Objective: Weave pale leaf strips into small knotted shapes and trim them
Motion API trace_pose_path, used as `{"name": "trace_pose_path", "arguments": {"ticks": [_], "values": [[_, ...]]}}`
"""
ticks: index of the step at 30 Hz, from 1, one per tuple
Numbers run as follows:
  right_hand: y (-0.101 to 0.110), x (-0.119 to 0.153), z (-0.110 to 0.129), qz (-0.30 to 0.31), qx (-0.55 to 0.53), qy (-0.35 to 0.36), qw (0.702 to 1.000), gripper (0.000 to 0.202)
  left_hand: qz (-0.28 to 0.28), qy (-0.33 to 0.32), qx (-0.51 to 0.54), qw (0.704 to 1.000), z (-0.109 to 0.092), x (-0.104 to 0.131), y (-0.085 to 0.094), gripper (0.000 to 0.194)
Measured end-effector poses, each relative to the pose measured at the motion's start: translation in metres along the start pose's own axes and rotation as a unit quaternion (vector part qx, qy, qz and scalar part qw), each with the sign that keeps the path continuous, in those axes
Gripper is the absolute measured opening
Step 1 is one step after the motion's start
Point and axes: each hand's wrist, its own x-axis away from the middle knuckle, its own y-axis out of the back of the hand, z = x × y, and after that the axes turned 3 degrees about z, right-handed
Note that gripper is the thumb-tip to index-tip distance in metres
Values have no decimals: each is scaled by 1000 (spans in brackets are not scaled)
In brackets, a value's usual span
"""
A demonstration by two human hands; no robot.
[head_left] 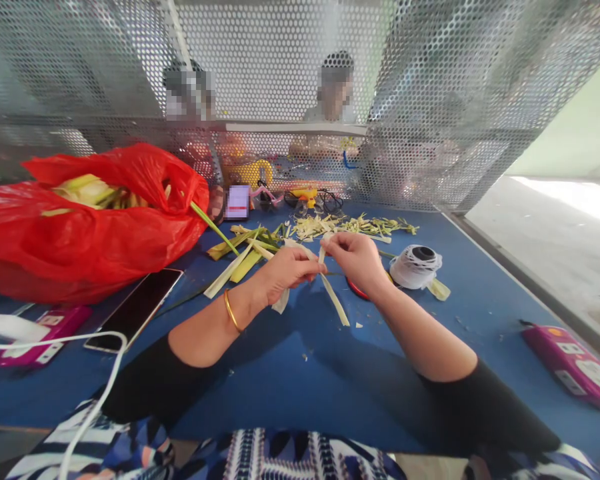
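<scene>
As our left hand (pixel 291 269) and right hand (pixel 354 257) pinch a pale, husk-like ribbon (pixel 336 302), we judge it light, tearable, best held midway.

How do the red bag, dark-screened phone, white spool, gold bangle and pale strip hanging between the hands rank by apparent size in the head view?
Largest to smallest:
1. red bag
2. dark-screened phone
3. white spool
4. pale strip, judged by its visible hanging part
5. gold bangle
</scene>
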Motion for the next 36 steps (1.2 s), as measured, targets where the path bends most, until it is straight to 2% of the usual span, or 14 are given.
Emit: {"name": "trace_pose_path", "arguments": {"ticks": [2,3,4,6,9,11,13,15,20,24,27,30,33,36], "values": [[8,1,5,-80,120,56,988,31,8,-14,-21,1000,1,0,0,22],[11,2,8,-106,156,92,978,28,12,-23,-33,999,2,0,0,20],[14,3,10,-104,175,126,971,26,19,-31,-45,998,2,0,-1,19],[14,4,13,-15,167,149,975,25,34,-41,-60,997,3,1,-3,17],[6,6,12,163,49,48,984,28,49,-42,-72,995,4,1,-5,21],[-2,6,10,191,-66,-19,979,26,47,-43,-75,995,5,1,-6,24],[-7,6,9,156,-149,-35,976,25,47,-45,-72,995,6,0,-5,24],[-9,7,9,109,-180,-27,977,25,50,-46,-68,995,7,0,-4,20],[-10,8,11,17,-162,9,987,22,80,-46,-80,993,7,2,-5,15],[-8,6,9,0,-151,6,989,21,111,-33,-50,992,8,2,-5,24],[-1,1,6,57,-157,-4,986,26,127,-10,29,991,8,2,-2,39],[10,-5,4,141,-175,-17,974,37,148,2,84,985,6,2,2,49],[20,-6,3,244,-169,-34,954,48,146,1,98,984,4,1,6,44],[30,-5,5,335,-125,-22,934,52,108,-3,79,991,2,0,9,32]]}}
